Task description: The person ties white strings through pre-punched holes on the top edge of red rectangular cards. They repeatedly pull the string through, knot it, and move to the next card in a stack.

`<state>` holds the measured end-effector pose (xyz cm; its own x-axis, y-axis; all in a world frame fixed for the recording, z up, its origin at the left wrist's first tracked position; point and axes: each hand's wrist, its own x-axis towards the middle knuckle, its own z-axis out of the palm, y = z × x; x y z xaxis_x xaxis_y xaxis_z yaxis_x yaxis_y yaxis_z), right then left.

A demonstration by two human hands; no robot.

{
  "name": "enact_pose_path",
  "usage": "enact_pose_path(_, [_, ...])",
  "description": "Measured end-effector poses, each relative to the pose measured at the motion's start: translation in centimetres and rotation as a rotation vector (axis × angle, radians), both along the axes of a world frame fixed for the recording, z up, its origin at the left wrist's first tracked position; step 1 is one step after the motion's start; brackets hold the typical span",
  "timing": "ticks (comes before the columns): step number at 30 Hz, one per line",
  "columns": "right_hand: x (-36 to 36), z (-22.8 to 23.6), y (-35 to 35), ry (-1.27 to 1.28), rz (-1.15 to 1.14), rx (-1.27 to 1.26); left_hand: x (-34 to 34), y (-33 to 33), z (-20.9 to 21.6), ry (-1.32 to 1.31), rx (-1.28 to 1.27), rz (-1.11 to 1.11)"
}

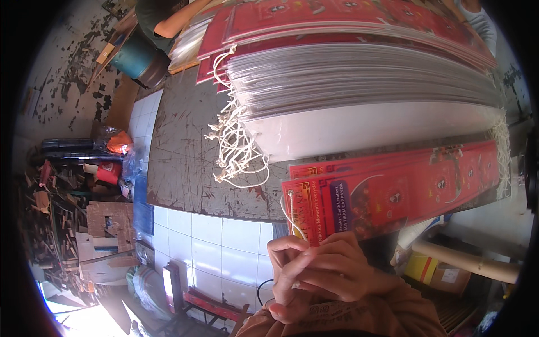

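Observation:
At the table's near edge lies a red printed cardboard sign [368, 205] in clear plastic, with another red sign partly under it. A white cord [287, 210] runs from a hole in its left corner down to my fingers. My left hand [288, 275] is closed, its fingers pinching at the cord's end. My right hand [341, 268] is closed against the left, fingertips meeting at the same spot just below the sign's corner. The cord's end is hidden between the fingers. Beyond the sign stands a thick stack of sleeved signs [370, 84], pale backs showing, with knotted cords [238, 143] hanging off its left end.
More red signs [348, 17] are piled at the table's [185, 151] far side. A person's arm [182, 19] is at the far left, another person at the far right. A blue drum [135, 56] and scrap wood [62, 224] stand left; a cardboard tube [466, 259] lies right.

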<state>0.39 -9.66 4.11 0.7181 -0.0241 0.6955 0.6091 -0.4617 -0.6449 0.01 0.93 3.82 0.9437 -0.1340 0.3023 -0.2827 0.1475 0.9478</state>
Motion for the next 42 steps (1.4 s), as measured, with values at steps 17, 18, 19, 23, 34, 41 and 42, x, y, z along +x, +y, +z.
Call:
enact_pose_path(17, [-0.8, -0.9, 0.8, -0.253, 0.119, -0.168, -0.2, 3.0, -0.5, 0.321, -0.008, 0.093])
enact_pose_path(18, [-0.8, -1.2, 0.9, -0.269, 0.103, -0.171, 0.1, 3.8, -0.4, 0.392, -0.090, 0.028])
enact_pose_path(19, [-0.6, -1.6, 0.9, -0.242, 0.131, -0.129, 0.2, 4.1, -0.3, 0.464, -0.172, -0.037])
enact_pose_path(23, [0.2, -2.1, 0.5, -0.092, 0.256, 0.030, 0.8, 3.8, -1.0, 0.482, -0.467, 0.012])
enact_pose_path(34, [1.2, -2.1, -0.9, 0.239, 0.523, 0.206, 1.2, 4.0, 1.1, 0.163, 0.621, -0.141])
enact_pose_path(41, [0.8, -2.4, -0.4, 0.249, 0.338, 0.059, 1.1, 4.0, 0.1, 0.099, 0.776, 0.017])
enact_pose_path(42, [0.9, -2.5, -0.2, 0.241, 0.307, 0.060, 1.2, 3.7, 0.1, 0.041, 0.810, 0.056])
